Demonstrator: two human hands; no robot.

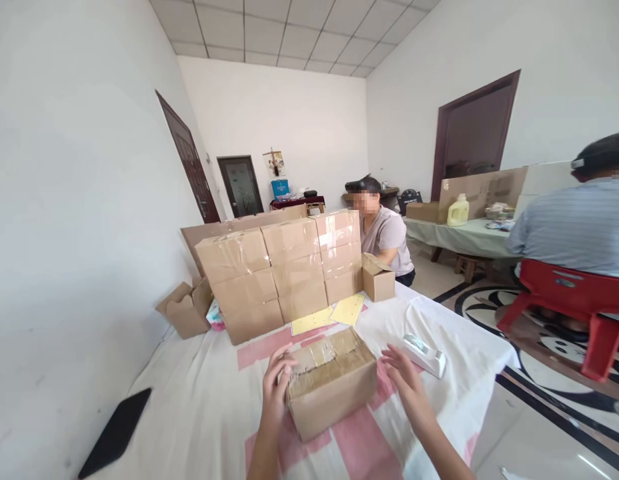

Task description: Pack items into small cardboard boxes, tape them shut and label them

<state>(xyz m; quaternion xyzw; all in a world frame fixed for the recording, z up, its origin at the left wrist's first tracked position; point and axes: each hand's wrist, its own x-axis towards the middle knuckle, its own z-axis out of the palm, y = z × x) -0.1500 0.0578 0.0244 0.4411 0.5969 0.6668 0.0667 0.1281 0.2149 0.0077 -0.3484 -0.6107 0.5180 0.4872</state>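
Observation:
A taped cardboard box [334, 393] lies in front of me on the cloth-covered table, with a ragged, torn-looking line along its taped top. My left hand [278, 377] is at the box's left end, fingers curved and apart; whether they touch the cardboard I cannot tell. Off the right end, my right hand [402, 373] is held with fingers spread and nothing in them. Just beyond it sits a white tape-dispenser-like object [424, 355]. Two yellow sheets [312, 321] lie behind the box.
Stacked taped boxes [249, 287] form a wall across the table. Open cartons stand at its left [187, 310] and right [379, 280]. A black tablet-like slab [117, 430] lies at left. One person [389, 233] is behind the boxes; another [574, 220] sits on a red chair [564, 287].

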